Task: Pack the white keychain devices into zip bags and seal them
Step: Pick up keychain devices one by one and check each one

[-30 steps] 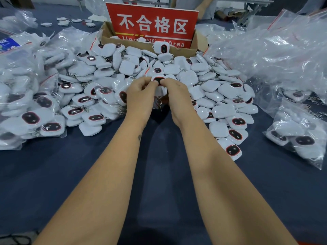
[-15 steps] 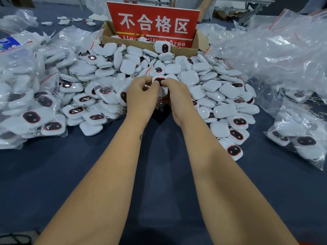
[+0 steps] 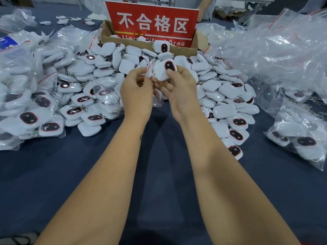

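My right hand (image 3: 178, 91) grips a white keychain device (image 3: 163, 69) with a dark oval face ringed in red, held above the middle of the pile. My left hand (image 3: 136, 92) pinches the edge of a small clear zip bag (image 3: 150, 70) with a red seal strip, right beside the device. The bag hangs down between my two hands, partly hidden by them. A large pile of loose white keychain devices (image 3: 223, 96) covers the dark blue table (image 3: 159, 156) behind and to the right of my hands.
Bagged devices (image 3: 26, 103) lie heaped at the left, more at the right (image 3: 297, 137). A mound of empty clear bags (image 3: 276, 55) fills the back right. A cardboard box (image 3: 139, 41) with a red sign (image 3: 152, 25) stands behind the pile.
My hands have lifted from the pile and drawn slightly apart. The device, before mostly covered by my fingers, now shows in my right hand next to the bag.
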Demonstrator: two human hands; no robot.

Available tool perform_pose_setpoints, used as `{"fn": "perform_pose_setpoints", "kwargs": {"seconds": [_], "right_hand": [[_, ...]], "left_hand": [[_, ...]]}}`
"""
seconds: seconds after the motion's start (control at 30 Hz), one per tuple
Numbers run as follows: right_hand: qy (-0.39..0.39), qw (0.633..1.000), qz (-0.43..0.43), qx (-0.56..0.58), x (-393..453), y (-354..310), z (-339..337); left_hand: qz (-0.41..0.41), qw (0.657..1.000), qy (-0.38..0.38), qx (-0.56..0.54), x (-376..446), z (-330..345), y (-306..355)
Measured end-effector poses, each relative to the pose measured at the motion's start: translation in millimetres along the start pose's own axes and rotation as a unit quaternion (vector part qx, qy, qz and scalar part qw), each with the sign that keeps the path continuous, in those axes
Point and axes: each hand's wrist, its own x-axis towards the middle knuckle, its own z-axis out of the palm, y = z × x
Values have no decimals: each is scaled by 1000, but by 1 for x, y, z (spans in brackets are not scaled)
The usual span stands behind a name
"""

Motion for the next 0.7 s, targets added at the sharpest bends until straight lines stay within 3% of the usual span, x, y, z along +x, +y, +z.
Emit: {"fn": "perform_pose_setpoints", "kwargs": {"seconds": [0.17, 0.33, 0.43, 0.53, 0.6, 0.7], "right_hand": [[39, 967, -43, -246, -2, 8, -1], [-56, 890, -131, -433, -6, 14, 1], [-39, 883, -168, -437, -6, 12, 3], [76, 911, -151, -376, -6, 11, 1], [119, 904, -142, -384, -5, 9, -4], [103, 870, -104, -472, -2, 8, -8]], "left_hand": [[49, 998, 44, 9, 0, -1, 3], [95, 995, 18, 30, -4, 0, 6], [64, 997, 43, -12, -1, -2, 5], [26, 996, 77, -29, 0, -1, 1], [16, 996, 81, -19, 0, 0, 0], [20, 996, 82, -15, 0, 1, -1]]}}
